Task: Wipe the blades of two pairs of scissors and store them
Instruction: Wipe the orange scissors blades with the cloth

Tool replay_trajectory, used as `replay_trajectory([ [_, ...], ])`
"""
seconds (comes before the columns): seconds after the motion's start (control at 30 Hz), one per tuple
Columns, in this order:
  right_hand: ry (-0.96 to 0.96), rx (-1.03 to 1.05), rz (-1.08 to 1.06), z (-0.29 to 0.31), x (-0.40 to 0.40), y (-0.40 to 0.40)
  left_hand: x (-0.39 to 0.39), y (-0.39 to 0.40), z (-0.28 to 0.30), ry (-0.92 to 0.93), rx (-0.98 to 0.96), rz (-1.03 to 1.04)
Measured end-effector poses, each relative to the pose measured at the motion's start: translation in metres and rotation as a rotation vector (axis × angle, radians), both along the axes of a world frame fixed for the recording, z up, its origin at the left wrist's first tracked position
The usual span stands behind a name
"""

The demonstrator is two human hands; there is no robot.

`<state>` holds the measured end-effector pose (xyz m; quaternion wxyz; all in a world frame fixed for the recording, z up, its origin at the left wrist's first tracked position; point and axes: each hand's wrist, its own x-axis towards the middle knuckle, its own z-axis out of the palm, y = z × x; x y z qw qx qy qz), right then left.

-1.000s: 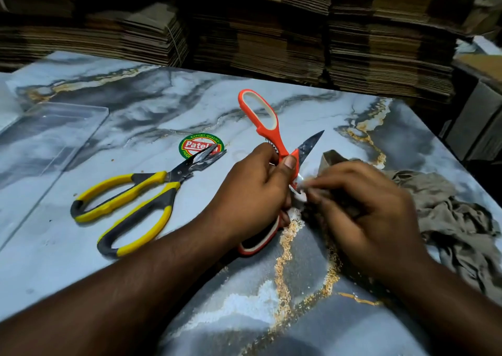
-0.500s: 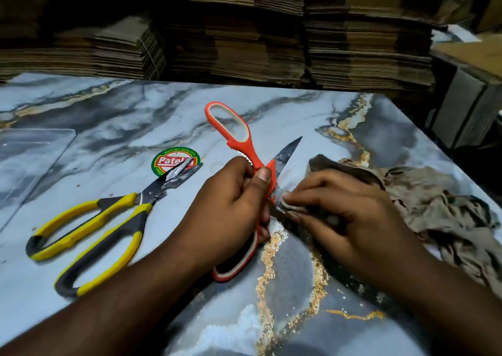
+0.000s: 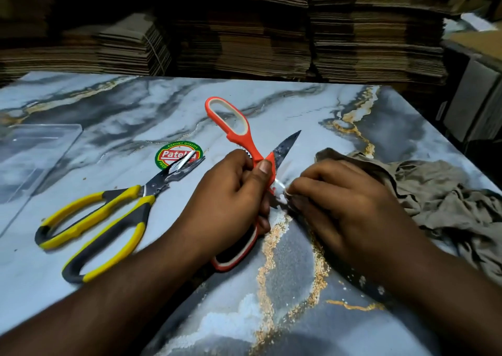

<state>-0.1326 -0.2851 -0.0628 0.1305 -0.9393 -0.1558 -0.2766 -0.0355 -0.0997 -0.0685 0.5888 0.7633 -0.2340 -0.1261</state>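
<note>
Cardboard stacks: tall piles of flattened brown corrugated cardboard [image 3: 244,29] fill the dark room behind your table, from left to right.
Table: the glossy blue-grey marble-print tabletop with gold veins [image 3: 285,287] fills most of the view; it sits lower in the view than half a second ago, and more of its left side shows.
Cloth: your crumpled olive-brown cloth [image 3: 440,200] lies at the right, its near end under your right hand, as before.
Clear tray: a transparent plastic tray [image 3: 32,160] rests at the left edge.
Yellow scissors: the yellow-and-black handled scissors [image 3: 103,214] lie untouched left of your hands, blades slightly parted, tips over a round green-and-red "Patel" sticker [image 3: 169,153].
Orange scissors: the orange-and-cream handled scissors [image 3: 236,127] stand open across the table's middle, one loop pointing away, one dark blade angled up-right.
Left hand: your left hand [image 3: 231,195] still grips the orange scissors at the pivot, thumb pressed on the handle.
Right hand: your right hand [image 3: 345,200] pinches a fold of cloth on the lower blade; its fingertips now sit closer to the pivot than earlier.
</note>
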Motion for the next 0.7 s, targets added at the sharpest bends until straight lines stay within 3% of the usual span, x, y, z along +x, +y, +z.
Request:
replay_trajectory([
  [0.13,0.000,-0.131,-0.007,-0.006,-0.015,-0.003,0.001,0.000,0.001,0.022,-0.002,-0.013],
  [0.7,-0.007,-0.167,-0.036,-0.004,-0.015,0.007,0.003,0.000,0.000,0.007,-0.012,-0.014],
])
